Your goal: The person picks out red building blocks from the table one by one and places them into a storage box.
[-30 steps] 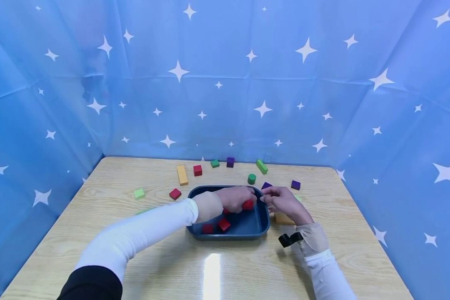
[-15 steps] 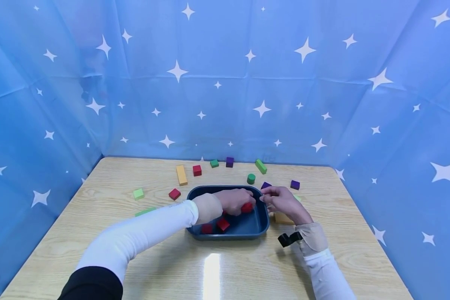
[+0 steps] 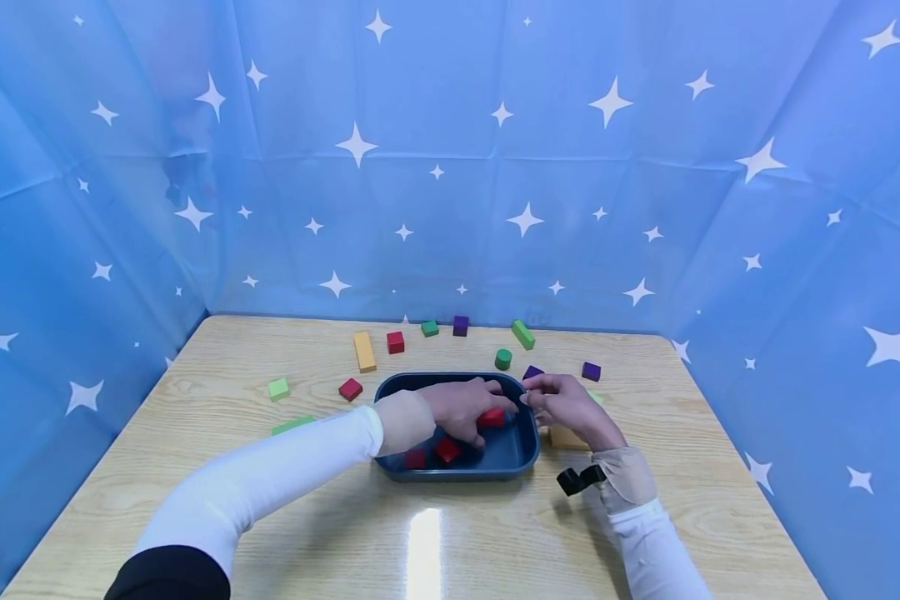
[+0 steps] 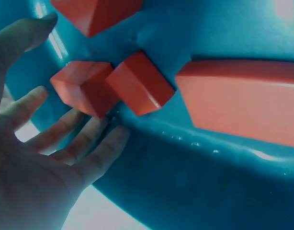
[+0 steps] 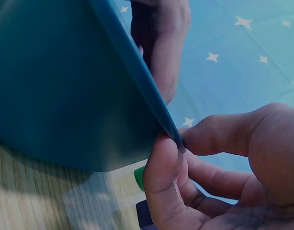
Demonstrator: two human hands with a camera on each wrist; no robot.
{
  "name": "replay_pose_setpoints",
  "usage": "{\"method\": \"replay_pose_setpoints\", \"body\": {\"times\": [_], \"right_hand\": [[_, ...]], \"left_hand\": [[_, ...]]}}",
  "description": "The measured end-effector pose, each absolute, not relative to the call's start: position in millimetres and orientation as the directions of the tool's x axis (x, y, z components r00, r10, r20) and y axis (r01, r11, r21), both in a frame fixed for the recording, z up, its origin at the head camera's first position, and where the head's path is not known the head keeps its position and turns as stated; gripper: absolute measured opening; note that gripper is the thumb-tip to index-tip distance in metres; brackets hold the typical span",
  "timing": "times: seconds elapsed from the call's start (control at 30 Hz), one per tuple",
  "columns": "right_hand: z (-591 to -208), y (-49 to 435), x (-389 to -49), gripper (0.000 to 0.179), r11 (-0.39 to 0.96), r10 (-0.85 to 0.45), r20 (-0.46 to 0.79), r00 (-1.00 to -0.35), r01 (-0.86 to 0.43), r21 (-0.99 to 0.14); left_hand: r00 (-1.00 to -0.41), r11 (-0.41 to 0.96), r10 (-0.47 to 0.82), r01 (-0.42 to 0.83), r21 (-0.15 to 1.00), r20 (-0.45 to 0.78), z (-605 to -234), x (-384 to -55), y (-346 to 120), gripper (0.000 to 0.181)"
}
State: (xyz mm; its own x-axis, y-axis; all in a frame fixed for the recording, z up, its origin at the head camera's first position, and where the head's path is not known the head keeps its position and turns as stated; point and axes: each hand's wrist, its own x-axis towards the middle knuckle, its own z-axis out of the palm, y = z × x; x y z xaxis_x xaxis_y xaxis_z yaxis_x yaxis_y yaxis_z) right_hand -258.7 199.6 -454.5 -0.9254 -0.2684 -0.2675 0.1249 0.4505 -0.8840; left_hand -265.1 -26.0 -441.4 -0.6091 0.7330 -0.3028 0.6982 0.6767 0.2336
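Pale wood table (image 3: pixel 330 525) with a glare strip at lower centre, blue star-printed curtain (image 3: pixel 450 192) behind; dark blue tray (image 3: pixel 457 476) mid-frame with red blocks (image 3: pixel 447 451) inside, its right rim pinched by the right hand (image 3: pixel 570 408). Orange block (image 3: pixel 568 439) right of centre partly covered by that hand; long red block (image 4: pixel 243 103) cut off at right edge of left wrist view. Left hand (image 3: pixel 461 408), curled at a red block half a second ago, now over the tray, fingers spread apart, gripping nothing.
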Motion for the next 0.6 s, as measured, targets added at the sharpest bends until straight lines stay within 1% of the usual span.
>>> {"method": "replay_pose_setpoints", "body": {"times": [0.17,0.37,0.5,0.6], "right_hand": [[-456,200,-261,0.035,0.453,-0.255,-0.275,-0.927,0.136,-0.881],[-456,200,-261,0.034,0.453,-0.245,-0.280,-0.928,0.145,-0.880],[-456,200,-260,0.033,0.445,-0.246,-0.284,-0.927,0.152,-0.882],[-456,200,-260,0.034,0.446,-0.248,-0.286,-0.926,0.153,-0.882]], "left_hand": [[-0.618,0.677,0.735,0.691,0.254,-0.278,-428,-260,-36,0.084],[-0.636,0.676,0.736,0.673,0.300,-0.231,-414,-256,-49,0.087],[-0.651,0.670,0.737,0.670,0.320,-0.179,-409,-255,-59,0.090],[-0.674,0.671,0.726,0.653,0.351,-0.134,-405,-257,-68,0.093]]}}
